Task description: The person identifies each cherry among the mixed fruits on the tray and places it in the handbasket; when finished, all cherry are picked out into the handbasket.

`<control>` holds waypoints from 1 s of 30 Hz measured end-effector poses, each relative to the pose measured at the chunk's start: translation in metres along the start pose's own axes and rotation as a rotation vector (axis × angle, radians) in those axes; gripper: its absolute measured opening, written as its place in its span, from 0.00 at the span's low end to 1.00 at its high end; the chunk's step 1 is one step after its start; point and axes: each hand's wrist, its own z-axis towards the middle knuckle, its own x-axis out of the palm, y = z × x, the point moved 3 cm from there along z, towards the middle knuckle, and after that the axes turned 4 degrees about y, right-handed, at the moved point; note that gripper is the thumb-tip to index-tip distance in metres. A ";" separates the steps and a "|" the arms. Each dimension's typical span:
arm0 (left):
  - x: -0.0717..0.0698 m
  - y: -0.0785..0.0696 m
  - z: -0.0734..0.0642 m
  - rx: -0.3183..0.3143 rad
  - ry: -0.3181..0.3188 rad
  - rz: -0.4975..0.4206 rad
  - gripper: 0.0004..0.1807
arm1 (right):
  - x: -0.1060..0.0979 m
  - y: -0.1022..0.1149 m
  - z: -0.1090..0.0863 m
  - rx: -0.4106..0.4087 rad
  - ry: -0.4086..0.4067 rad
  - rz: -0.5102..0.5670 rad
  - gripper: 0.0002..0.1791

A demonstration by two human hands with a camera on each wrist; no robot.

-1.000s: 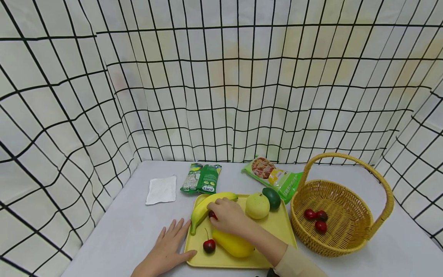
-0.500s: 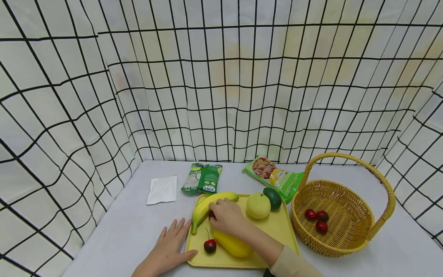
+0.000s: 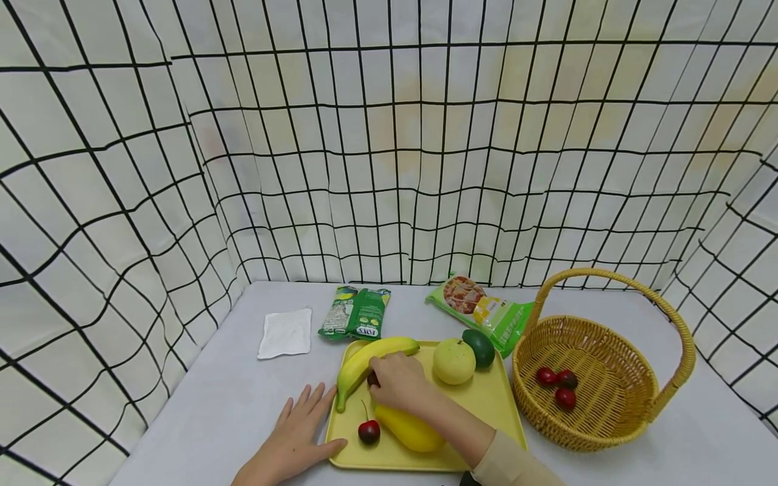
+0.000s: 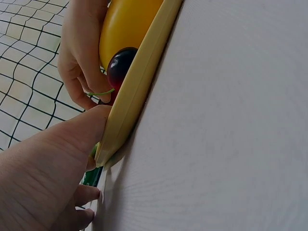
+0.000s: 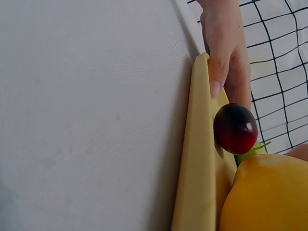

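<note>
In the head view, my right hand (image 3: 401, 383) is over the yellow tray (image 3: 480, 432), pinching a dark red cherry (image 3: 373, 380) that the fingers partly hide. A banana (image 3: 352, 370) lies just left of those fingertips, and a smooth yellow fruit (image 3: 410, 430) sits below the wrist. Another cherry (image 3: 368, 432), with its stem up, lies near the tray's front left; the right wrist view shows this cherry (image 5: 236, 128) close up. My left hand (image 3: 294, 432) rests with spread fingers at the tray's left side, its thumb touching the rim.
A round pale green fruit (image 3: 454, 361) and a dark green fruit (image 3: 479, 348) share the tray's back right. To the right stands a handled wicker basket (image 3: 608, 432) holding several cherries (image 3: 564, 398). Behind lie two green packets (image 3: 355, 312) (image 3: 480, 310) and a white square (image 3: 284, 333).
My right hand has dipped very slightly toward the tray, still pinching the cherry. My left hand stays at the tray's edge.
</note>
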 end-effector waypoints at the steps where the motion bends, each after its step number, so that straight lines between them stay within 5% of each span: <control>1: 0.000 0.000 0.000 0.003 -0.003 0.001 0.53 | 0.000 0.001 0.000 -0.001 0.003 0.001 0.08; 30: -0.001 0.000 0.001 -0.013 0.007 0.004 0.54 | -0.014 0.003 -0.007 -0.045 -0.086 0.030 0.10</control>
